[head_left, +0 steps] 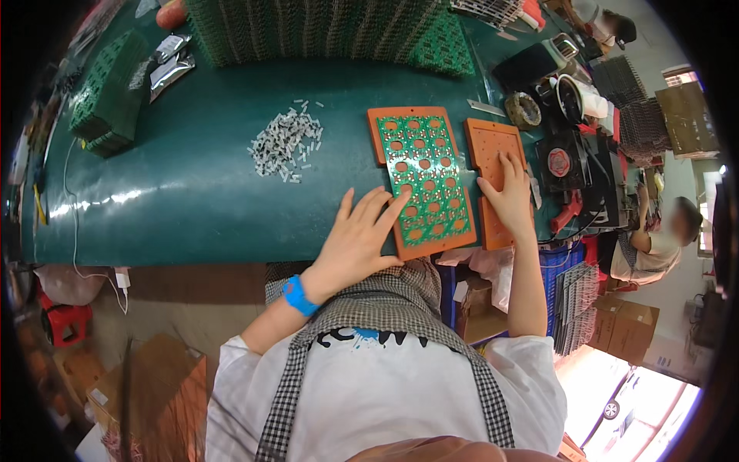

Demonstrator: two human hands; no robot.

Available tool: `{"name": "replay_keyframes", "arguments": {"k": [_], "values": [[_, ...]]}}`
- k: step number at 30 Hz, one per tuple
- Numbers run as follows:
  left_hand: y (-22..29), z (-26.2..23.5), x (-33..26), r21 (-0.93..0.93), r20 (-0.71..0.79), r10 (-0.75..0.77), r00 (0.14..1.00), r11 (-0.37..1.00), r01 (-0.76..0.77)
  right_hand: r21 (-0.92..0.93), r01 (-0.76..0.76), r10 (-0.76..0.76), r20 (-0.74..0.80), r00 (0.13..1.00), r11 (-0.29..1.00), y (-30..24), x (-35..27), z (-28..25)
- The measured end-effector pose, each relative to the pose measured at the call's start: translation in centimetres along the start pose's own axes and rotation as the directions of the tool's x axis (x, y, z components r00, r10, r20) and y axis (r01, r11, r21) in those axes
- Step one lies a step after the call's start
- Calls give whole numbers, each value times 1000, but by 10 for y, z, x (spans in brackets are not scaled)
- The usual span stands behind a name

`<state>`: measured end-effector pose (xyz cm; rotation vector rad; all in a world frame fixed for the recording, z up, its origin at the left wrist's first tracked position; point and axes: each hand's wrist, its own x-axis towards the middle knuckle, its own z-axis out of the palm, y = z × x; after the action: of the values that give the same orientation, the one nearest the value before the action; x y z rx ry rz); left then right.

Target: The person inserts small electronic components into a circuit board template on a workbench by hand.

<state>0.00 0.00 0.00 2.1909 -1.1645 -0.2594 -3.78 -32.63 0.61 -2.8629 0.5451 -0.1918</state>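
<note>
Runs open over green tabletop (192, 204) left of white pieces (283, 142)! Pinches between left orange tray (376, 142) and right tray (486, 138). Hits stacked green boards (308, 31) farther out!

Partly out of sight
Top edge cuts the green board stack (308, 32); right hand (510, 196) hides part of the bare orange tray (491, 143); co-worker's head (683, 222) blurred.

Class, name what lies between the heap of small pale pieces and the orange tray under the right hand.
In the head view, a second orange tray bearing a green circuit-board panel lies between the heap and the other tray under the right hand.
</note>
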Motion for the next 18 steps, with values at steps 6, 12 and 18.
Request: {"name": "replay_keyframes", "arguments": {"k": [6,12,18], "values": [[-14,-9,0,-197,-171,30,985,978,-64,242,-10,26,-64,998,970,-37,3,-27],[-41,11,-3,-811,-388,-337,858,567,-144,54,224,-206,-238,949,973,-152,-18,-22],[-35,0,-4,-759,-395,-311,864,640,-117,-23,89,-91,-96,991,996,-160,-17,11]]}}
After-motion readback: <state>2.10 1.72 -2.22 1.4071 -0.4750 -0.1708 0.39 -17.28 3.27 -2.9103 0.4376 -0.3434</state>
